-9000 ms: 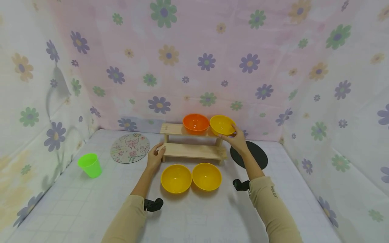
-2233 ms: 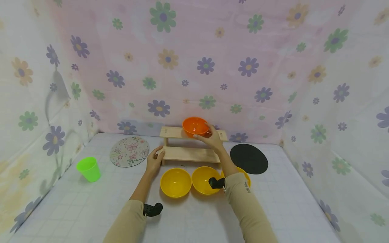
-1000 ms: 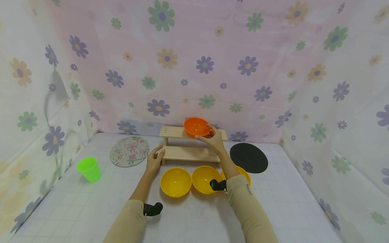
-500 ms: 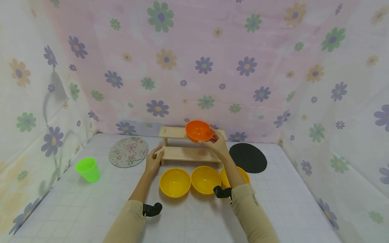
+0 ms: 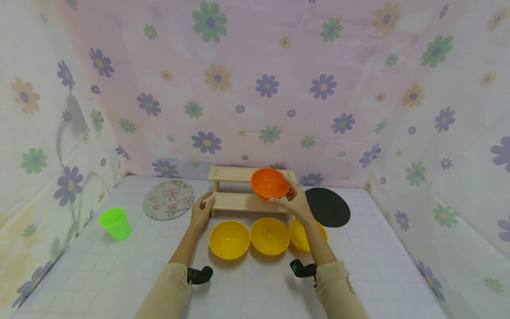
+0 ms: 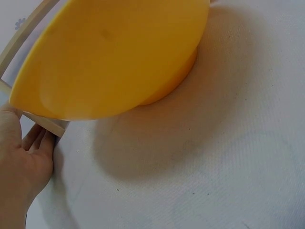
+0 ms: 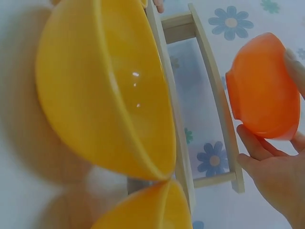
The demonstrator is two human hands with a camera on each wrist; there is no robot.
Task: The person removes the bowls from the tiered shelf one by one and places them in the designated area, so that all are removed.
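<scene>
Orange plastic is what we carry: our right hand grips the orange bowl by its rim and far wall, fingers curled round it, holding it in the air just in front of the wooden rack, clear of both shelves. Our left hand rests with relaxed fingers against the rack's lower shelf end at 9 o'clock, steadying it without gripping. Three yellow bowls sit in a row on the bench below, the one at 3 o'clock partly under our wrist. To do this well, we judge we should keep the bowl level, bring it down past 3 o'clock of that row, and watch that the wrist does not knock the nearest yellow rim. The black mat lies near at 2 o'clock
</scene>
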